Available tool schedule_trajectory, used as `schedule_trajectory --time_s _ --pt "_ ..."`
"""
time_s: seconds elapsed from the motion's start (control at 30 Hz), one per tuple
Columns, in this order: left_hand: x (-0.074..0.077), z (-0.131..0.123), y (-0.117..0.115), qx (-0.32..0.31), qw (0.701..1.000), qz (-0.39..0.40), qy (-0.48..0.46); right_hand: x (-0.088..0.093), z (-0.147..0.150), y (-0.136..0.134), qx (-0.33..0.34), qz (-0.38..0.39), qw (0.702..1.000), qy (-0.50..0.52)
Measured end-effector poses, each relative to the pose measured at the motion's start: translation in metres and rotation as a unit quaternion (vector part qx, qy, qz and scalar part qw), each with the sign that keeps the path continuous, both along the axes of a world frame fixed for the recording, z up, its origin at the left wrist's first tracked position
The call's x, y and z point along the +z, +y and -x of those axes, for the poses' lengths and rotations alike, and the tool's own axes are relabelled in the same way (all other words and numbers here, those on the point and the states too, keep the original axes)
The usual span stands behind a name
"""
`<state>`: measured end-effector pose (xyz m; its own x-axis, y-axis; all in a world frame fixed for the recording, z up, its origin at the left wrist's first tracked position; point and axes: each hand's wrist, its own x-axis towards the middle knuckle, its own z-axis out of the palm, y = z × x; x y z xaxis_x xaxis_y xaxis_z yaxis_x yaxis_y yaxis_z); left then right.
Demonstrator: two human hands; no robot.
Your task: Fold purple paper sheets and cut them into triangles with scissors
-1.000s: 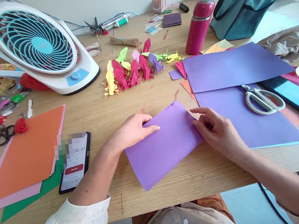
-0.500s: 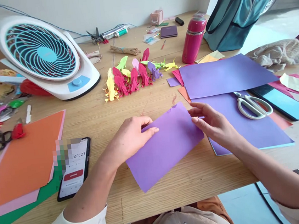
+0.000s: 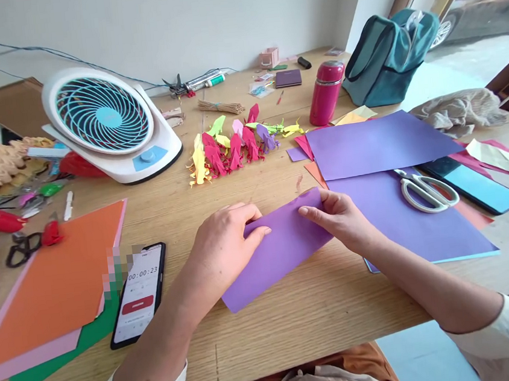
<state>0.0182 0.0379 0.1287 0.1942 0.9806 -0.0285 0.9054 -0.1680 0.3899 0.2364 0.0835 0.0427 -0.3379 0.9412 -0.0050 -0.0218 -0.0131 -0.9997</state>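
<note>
A purple sheet of paper is held tilted above the wooden table, its far edge raised. My left hand pinches the far left part of it, thumb on the near face and fingers behind. At the upper right corner my right hand grips the sheet between thumb and fingers. Just right of that hand lie larger purple sheets, with white-handled scissors resting on them. Folded paper figures in pink, yellow, green and purple stand in a group beyond my hands.
Left of my arm are a phone showing a timer and orange sheets over pink and green ones. A fan stands behind them. Toward the back right are a pink bottle and a teal bag. A dark tablet-like slab lies far right.
My right hand has closed on the sheet's right corner, where its fingers were looser before. The sheet has tilted and shows less of its near face. The camera view has shifted slightly.
</note>
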Motion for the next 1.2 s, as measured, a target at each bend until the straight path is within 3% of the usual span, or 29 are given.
schedule_trajectory --time_s 0.17,0.47,0.63,1.2 --pt "-0.003 0.003 0.004 -0.013 1.0 0.011 -0.005 0.005 0.003 -0.001 -0.01 0.014 1.0 0.024" --pt "0.009 -0.009 -0.013 -0.047 0.998 0.022 0.021 0.023 -0.006 -0.003 -0.014 -0.138 0.988 -0.063" --pt "0.014 -0.011 -0.02 -0.055 0.998 0.017 0.012 0.032 -0.01 -0.008 0.023 -0.134 0.989 -0.064" --pt "0.016 0.001 -0.018 -0.056 0.996 0.066 -0.029 0.032 -0.019 -0.003 0.034 -0.086 0.996 -0.019"
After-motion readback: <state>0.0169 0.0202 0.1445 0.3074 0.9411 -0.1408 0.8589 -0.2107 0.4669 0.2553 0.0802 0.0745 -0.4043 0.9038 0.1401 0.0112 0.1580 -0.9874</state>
